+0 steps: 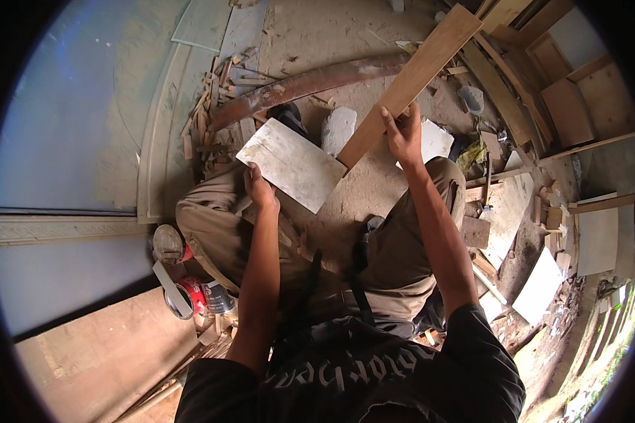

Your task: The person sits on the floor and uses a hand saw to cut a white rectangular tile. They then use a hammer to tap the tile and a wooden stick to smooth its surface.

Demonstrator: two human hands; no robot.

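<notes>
My left hand [261, 190] grips the near left edge of a stained white rectangular board [293, 166], its thumb lying on top. In my right hand [404, 136] is a long brown wooden plank [430, 67], thumb on its face and fingers round its far edge. The plank slants from the middle up to the right. Its lower end meets the right corner of the white board, over the ground between my knees; whether the two are joined I cannot tell. The undersides of both pieces are hidden.
A curved reddish-brown timber [310, 83] lies across the ground beyond my feet, near a whitish block [339, 129]. Wood scraps [208, 106] are heaped at the left. Paint cans [219, 297] stand by my left leg. Boards and a wooden frame [564, 106] stand at the right.
</notes>
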